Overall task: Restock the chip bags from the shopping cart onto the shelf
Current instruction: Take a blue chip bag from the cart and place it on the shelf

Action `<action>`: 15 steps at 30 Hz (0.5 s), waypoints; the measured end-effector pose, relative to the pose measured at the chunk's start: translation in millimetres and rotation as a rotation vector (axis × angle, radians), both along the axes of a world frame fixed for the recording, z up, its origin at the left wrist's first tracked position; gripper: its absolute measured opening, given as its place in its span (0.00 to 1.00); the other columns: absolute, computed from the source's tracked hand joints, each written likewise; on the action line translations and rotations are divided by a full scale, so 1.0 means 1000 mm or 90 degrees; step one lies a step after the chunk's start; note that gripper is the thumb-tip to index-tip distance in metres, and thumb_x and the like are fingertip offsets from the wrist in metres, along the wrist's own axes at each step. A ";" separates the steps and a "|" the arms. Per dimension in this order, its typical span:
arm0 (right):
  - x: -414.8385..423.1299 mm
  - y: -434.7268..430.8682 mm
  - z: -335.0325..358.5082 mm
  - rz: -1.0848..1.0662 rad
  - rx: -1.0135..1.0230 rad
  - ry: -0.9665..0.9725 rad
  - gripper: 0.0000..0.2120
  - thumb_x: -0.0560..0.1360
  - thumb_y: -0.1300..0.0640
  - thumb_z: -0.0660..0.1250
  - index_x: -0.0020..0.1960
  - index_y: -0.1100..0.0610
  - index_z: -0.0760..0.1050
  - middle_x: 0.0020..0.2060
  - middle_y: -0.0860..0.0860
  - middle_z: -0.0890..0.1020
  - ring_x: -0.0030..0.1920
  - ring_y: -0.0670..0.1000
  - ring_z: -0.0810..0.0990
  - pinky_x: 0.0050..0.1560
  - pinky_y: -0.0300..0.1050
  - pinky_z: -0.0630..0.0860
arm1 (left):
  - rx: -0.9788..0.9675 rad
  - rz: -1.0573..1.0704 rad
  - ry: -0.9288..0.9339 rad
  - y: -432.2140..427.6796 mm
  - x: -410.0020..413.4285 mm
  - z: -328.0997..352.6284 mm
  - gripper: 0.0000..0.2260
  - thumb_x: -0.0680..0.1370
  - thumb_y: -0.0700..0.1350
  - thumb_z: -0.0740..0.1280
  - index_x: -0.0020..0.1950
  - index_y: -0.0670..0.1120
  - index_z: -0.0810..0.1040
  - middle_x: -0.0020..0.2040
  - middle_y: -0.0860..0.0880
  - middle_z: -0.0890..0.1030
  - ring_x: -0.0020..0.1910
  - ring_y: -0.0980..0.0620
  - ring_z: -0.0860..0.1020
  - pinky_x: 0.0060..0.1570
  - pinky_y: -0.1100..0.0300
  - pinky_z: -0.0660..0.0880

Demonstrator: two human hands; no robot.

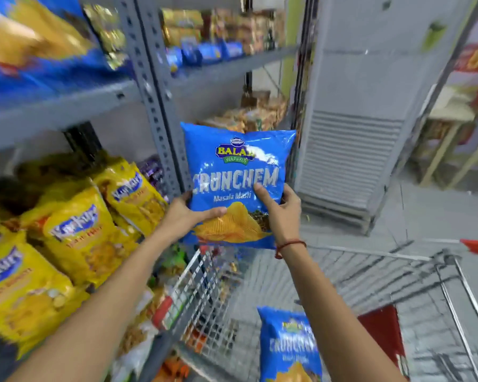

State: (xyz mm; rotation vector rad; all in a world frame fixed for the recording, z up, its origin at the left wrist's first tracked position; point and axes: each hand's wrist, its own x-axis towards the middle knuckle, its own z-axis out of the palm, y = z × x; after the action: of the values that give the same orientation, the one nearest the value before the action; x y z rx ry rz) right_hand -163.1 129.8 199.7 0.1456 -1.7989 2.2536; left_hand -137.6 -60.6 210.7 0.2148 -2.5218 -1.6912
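Note:
A blue Crunchem chip bag (236,166) is held upright in front of me, above the cart's front edge. My left hand (185,213) grips its lower left side with the thumb across the front. My right hand (280,209) grips its lower right side, thumb pressed on the front. A second blue chip bag (289,346) stands in the wire shopping cart (370,274) below. More blue chip bags (33,51) lie on the upper left part of the grey shelf (61,111), blurred.
Yellow snack bags (75,232) fill the lower left shelf. A grey slotted upright (160,111) stands just left of the held bag. Small blue packets (204,53) and brown packs sit on the far shelves. A grey floor-standing unit (364,128) is at right.

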 end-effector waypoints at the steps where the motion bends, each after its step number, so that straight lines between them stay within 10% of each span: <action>1: 0.002 -0.006 0.021 0.006 -0.010 0.032 0.07 0.71 0.59 0.73 0.48 0.57 0.79 0.43 0.49 0.84 0.42 0.44 0.83 0.44 0.39 0.80 | -0.018 0.018 0.038 -0.005 0.005 0.022 0.23 0.63 0.51 0.77 0.55 0.46 0.79 0.49 0.51 0.83 0.45 0.58 0.80 0.36 0.73 0.74; 7: 0.015 -0.051 0.144 0.038 -0.052 0.211 0.07 0.71 0.58 0.73 0.47 0.59 0.80 0.40 0.49 0.84 0.38 0.39 0.81 0.40 0.33 0.78 | -0.089 0.101 0.229 -0.038 0.049 0.147 0.35 0.54 0.64 0.77 0.55 0.48 0.79 0.53 0.50 0.83 0.51 0.53 0.81 0.53 0.56 0.76; 15: 0.047 -0.144 0.269 0.161 -0.107 0.373 0.07 0.72 0.56 0.72 0.48 0.57 0.80 0.43 0.52 0.84 0.44 0.48 0.82 0.47 0.45 0.80 | -0.112 0.276 0.381 -0.110 0.120 0.257 0.31 0.49 0.70 0.73 0.45 0.55 0.79 0.47 0.56 0.83 0.47 0.57 0.81 0.47 0.58 0.77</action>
State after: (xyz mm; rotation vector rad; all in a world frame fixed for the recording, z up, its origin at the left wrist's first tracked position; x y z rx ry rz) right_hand -115.9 -14.4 469.1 0.9369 -1.3326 2.1879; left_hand -17.5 -171.0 467.4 0.1871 -1.9817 -1.1439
